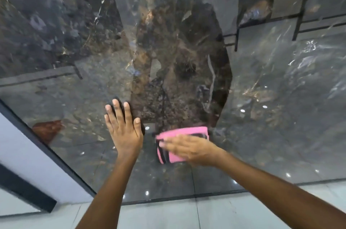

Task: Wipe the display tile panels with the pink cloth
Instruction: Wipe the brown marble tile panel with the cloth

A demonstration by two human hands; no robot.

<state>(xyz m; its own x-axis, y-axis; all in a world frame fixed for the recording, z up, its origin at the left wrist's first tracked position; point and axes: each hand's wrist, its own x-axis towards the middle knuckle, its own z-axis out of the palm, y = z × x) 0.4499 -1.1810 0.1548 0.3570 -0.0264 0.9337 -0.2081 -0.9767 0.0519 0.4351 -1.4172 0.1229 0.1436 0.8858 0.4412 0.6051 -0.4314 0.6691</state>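
Note:
A large glossy dark marble tile panel fills most of the view and stands upright in front of me. My left hand lies flat against its lower part, fingers straight and spread. To its right my right hand presses the pink cloth with dark stripes flat on the panel, fingers stretched out to the left over it. The right hand and cloth are blurred by motion. The cloth sticks out above and below the fingers.
The panel mirrors a dark figure and ceiling lights. A black frame edge and a white panel border it at the lower left. Pale floor tiles run along the bottom below the panel's lower edge.

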